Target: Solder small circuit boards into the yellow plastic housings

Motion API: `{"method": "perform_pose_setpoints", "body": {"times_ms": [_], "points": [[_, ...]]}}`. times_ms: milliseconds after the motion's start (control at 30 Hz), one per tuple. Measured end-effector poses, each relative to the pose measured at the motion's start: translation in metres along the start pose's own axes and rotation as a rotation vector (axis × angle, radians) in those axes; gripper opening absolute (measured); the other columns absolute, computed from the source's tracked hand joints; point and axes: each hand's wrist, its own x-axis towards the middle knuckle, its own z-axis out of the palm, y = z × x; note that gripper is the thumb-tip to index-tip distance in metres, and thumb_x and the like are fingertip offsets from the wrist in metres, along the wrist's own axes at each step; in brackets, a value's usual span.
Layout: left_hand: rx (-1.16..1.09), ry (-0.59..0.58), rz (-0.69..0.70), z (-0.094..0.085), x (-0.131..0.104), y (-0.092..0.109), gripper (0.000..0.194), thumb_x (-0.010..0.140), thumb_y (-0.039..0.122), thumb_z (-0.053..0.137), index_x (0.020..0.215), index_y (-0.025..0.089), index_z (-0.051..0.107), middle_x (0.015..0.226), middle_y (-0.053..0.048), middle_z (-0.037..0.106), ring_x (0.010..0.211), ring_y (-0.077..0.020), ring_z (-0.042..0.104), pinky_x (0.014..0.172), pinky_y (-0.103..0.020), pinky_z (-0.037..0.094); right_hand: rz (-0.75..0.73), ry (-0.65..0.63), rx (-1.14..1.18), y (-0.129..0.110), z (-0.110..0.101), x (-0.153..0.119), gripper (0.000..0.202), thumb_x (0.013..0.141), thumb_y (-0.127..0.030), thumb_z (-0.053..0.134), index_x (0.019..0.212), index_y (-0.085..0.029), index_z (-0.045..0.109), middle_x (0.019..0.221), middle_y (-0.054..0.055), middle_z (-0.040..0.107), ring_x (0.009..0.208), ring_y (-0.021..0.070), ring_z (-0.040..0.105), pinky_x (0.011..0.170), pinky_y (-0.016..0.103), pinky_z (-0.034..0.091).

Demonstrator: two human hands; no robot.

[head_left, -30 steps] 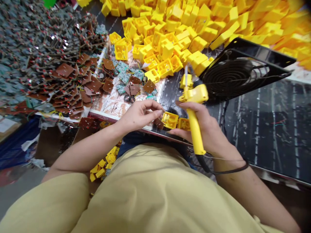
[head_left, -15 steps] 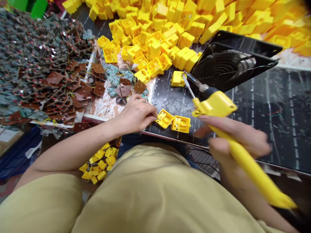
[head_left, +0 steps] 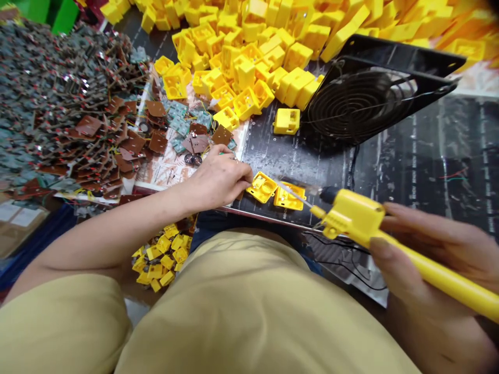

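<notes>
My right hand [head_left: 432, 259] is wrapped round a yellow soldering iron [head_left: 354, 215], which has a thin feed tube at its front. The iron's blurred tip points left, over the right one of two open yellow plastic cases. That right case [head_left: 289, 196] lies face up near the table's front edge. Touching its left side is the other case [head_left: 262, 187], with small metal parts inside. My left hand [head_left: 224, 176] is closed, its thumb and forefinger pinched at this case's left corner. Another yellow case [head_left: 286, 121] sits farther back, beside the fan.
A black fan [head_left: 362, 98] leans at the back right. Yellow cases [head_left: 241, 62] are heaped along the back. Circuit boards [head_left: 78, 109] with wires pile up at the left. More yellow cases [head_left: 163, 254] lie below the table edge. Loose thin wires [head_left: 454, 175] lie at the right.
My right hand has brought the soldering iron down and toward me, from beside the rear case by the fan to above the right open case. My left hand has stayed at the left case.
</notes>
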Motion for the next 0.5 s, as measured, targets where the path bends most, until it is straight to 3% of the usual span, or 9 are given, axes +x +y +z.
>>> {"method": "perform_pose_setpoints", "body": {"times_ms": [100, 200, 367, 500], "points": [[0.057, -0.055, 0.008, -0.002, 0.005, 0.001, 0.018, 0.084, 0.023, 0.055, 0.08, 0.018, 0.072, 0.072, -0.003, 0.072, 0.073, -0.0185, 0.062, 0.097, -0.045, 0.034, -0.212, -0.172, 0.024, -0.005, 0.005, 0.004, 0.034, 0.081, -0.021, 0.072, 0.114, -0.019, 0.063, 0.083, 0.006, 0.071, 0.065, 0.0157, 0.069, 0.056, 0.021, 0.059], [0.07, -0.082, 0.006, -0.004, 0.006, 0.002, 0.019, 0.084, 0.023, 0.054, 0.081, 0.019, 0.073, 0.074, -0.003, 0.073, 0.076, -0.0197, 0.063, 0.097, -0.045, 0.035, -0.317, -0.233, -0.031, -0.013, 0.012, 0.014, 0.006, 0.087, -0.019, 0.066, 0.091, -0.017, 0.062, 0.07, 0.002, 0.067, 0.064, 0.0113, 0.068, 0.062, 0.016, 0.058], [0.067, -0.084, 0.019, -0.006, 0.007, 0.004, 0.018, 0.083, 0.022, 0.055, 0.079, 0.019, 0.073, 0.073, -0.003, 0.073, 0.078, -0.0196, 0.064, 0.098, -0.044, 0.035, -0.433, -0.267, -0.157, -0.018, 0.017, 0.026, 0.017, 0.094, -0.024, 0.057, 0.079, -0.016, 0.059, 0.068, 0.003, 0.066, 0.06, 0.0087, 0.065, 0.062, 0.014, 0.057], [0.119, -0.092, 0.035, -0.007, 0.009, 0.006, 0.02, 0.082, 0.02, 0.053, 0.078, 0.019, 0.073, 0.071, -0.004, 0.072, 0.075, -0.0196, 0.063, 0.096, -0.043, 0.036, -0.515, -0.276, -0.13, -0.018, 0.016, 0.026, 0.013, 0.082, -0.016, 0.073, 0.083, -0.014, 0.06, 0.073, 0.003, 0.067, 0.066, 0.0103, 0.066, 0.067, 0.017, 0.058]]}}
